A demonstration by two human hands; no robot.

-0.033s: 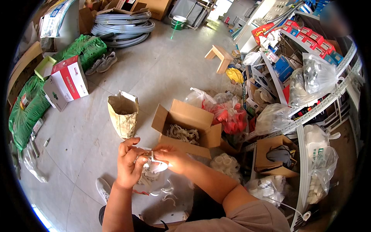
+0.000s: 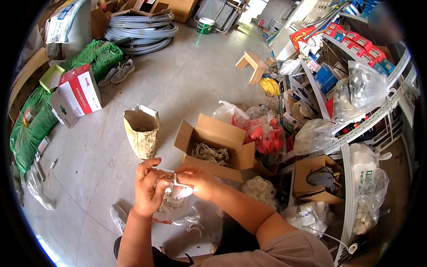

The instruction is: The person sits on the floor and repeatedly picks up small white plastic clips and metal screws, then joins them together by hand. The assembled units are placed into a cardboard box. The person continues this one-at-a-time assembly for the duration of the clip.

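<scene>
White pc [image 2: 183, 192] held btwn L hand [image 2: 148, 190], R hand [image 2: 201, 181].

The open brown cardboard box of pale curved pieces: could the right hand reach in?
Probably yes: the box stands open just beyond the right hand, though that hand's grip is busy with a white curved piece.

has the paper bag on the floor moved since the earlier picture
No, no visible shift: the paper bag stands in the same spot, left of the metal shelf post.

red-white carton [image 2: 80, 94], green-printed bag [image 2: 367, 192], both illegible
</scene>
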